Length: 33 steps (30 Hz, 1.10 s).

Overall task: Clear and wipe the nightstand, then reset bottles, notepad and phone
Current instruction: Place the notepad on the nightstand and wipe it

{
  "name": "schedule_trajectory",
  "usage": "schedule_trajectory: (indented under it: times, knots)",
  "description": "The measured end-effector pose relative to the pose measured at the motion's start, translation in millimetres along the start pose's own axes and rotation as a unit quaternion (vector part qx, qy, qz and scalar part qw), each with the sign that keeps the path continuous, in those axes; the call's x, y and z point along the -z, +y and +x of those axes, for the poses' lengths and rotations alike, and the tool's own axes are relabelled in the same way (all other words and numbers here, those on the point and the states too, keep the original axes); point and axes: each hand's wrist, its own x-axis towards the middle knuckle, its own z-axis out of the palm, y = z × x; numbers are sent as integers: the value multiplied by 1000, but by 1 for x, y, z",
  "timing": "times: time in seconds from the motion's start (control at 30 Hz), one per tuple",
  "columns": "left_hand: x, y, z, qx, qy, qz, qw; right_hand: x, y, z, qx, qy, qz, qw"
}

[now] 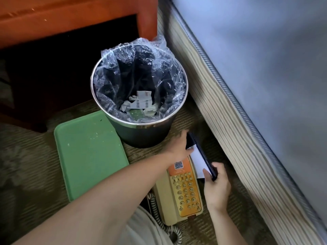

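A black notepad holder (203, 154) with white paper (197, 157) in it is tilted up on its edge on the carpet, between the phone and the bed. My left hand (178, 147) grips its far end and my right hand (216, 188) grips its near end. A beige and orange desk phone (184, 190) lies on the carpet just left of the holder, with its coiled cord (169, 225) trailing toward me. The red-brown wooden nightstand (74, 16) stands at the top left. No bottles are in view.
A dark bin (141, 135) with a clear plastic liner holds scraps of paper, just beyond my left hand. A green tray (90, 152) lies flat on the carpet to the left. The bed's mattress side (221, 103) runs along the right.
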Motion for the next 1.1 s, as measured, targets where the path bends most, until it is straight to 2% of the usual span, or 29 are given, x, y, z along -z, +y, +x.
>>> schedule_trajectory:
  times: [0.13,0.23,0.33,0.43,0.5,0.6,0.77,0.87,0.93,1.03,1.1]
  knots:
    - [28,1,-33,-40,24,-32,998,23,-27,-19,61,29,10,998]
    - [58,7,-69,-97,21,-40,994,53,-55,-29,54,-4,38,998]
    - [99,22,-107,-168,70,13,983,82,-91,-36,80,-22,43,996]
    - [162,47,-151,-220,129,15,967,104,-153,-47,57,-57,137,987]
    - [213,64,-183,-236,156,-35,959,114,-203,-55,93,-74,196,973]
    - [293,85,-234,-228,215,-114,943,121,-284,-66,138,-125,257,948]
    - [424,92,-292,-207,318,-184,907,104,-422,-71,145,-223,366,892]
    - [486,83,-306,-153,336,-288,884,75,-498,-64,166,-239,382,877]
    - [517,66,-305,-116,358,-328,867,54,-537,-56,207,-260,344,878]
    - [559,37,-304,-46,393,-356,847,33,-581,-29,312,-219,247,891]
    - [580,21,-300,7,399,-337,853,25,-603,0,375,-129,184,900]
